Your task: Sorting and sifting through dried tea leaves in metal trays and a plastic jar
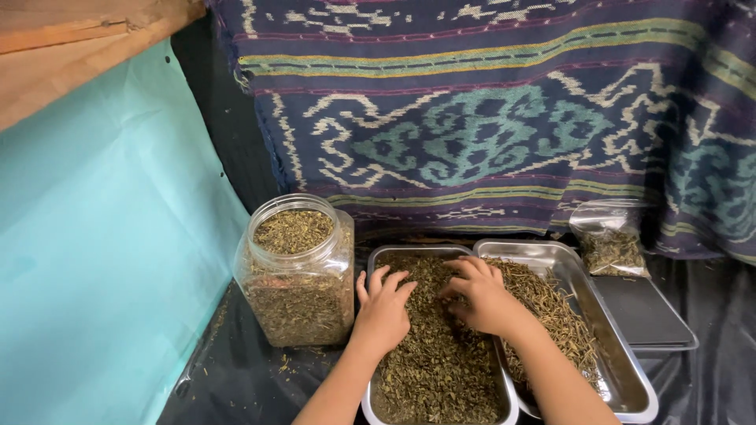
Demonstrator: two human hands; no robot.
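Note:
Two steel trays lie side by side on a black sheet. The left tray point(376, 260) is full of fine dried green-brown herbs point(437, 370). The right tray point(587, 275) holds a thinner layer of coarser dried stems point(551, 307). My left hand point(382, 307) rests palm down on the herbs in the left tray, fingers spread. My right hand point(480, 295) lies over the rim between the two trays, its fingers curled into the herbs of the left tray. Whether it pinches any herbs is hidden.
A clear open-topped plastic jar point(298, 271) of the same dried herbs stands left of the trays. A small clear bag of herbs point(610, 240) sits behind a flat dark scale point(646, 315) at the right. A patterned woven cloth point(488, 118) hangs behind; a teal sheet point(102, 260) covers the left.

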